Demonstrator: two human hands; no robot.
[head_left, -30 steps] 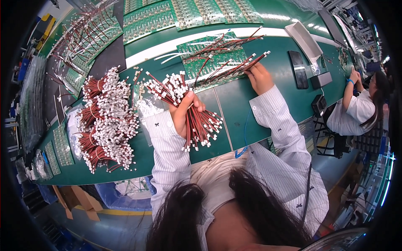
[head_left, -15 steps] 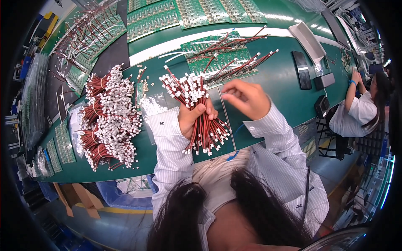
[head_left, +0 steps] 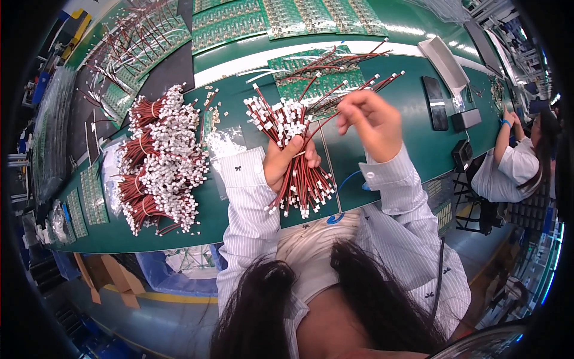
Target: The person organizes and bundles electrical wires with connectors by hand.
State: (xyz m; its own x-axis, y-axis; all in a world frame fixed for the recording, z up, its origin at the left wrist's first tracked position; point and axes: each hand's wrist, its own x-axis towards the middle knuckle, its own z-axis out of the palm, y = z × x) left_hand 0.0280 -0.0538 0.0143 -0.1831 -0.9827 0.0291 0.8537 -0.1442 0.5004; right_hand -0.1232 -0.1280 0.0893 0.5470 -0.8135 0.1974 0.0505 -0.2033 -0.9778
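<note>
My left hand (head_left: pixel 284 161) is wrapped round the middle of a bundle of dark red cables (head_left: pixel 303 186) with white connectors at both ends. A band circles the bundle beside my thumb. Up and to the right, my right hand (head_left: pixel 375 122) pinches the end of a single red cable (head_left: pixel 323 124), which slants out from the top of the bundle. Just beyond both hands lies a green circuit board panel (head_left: pixel 287 90), with several loose red cables (head_left: pixel 359 87) spread across it.
Several banded cable bundles (head_left: pixel 173 161) are heaped at the left, beside small loose connectors (head_left: pixel 215 113) and a clear plastic bag (head_left: pixel 227 142). More circuit board panels (head_left: pixel 233 30) line the back. A black phone-like slab (head_left: pixel 434 103) and a grey tray (head_left: pixel 443 63) lie right. Another person (head_left: pixel 508 161) sits far right.
My right hand has moved up and right and now pinches one cable end, drawing it out of the bundle. My left hand and the bundle have shifted slightly right.
</note>
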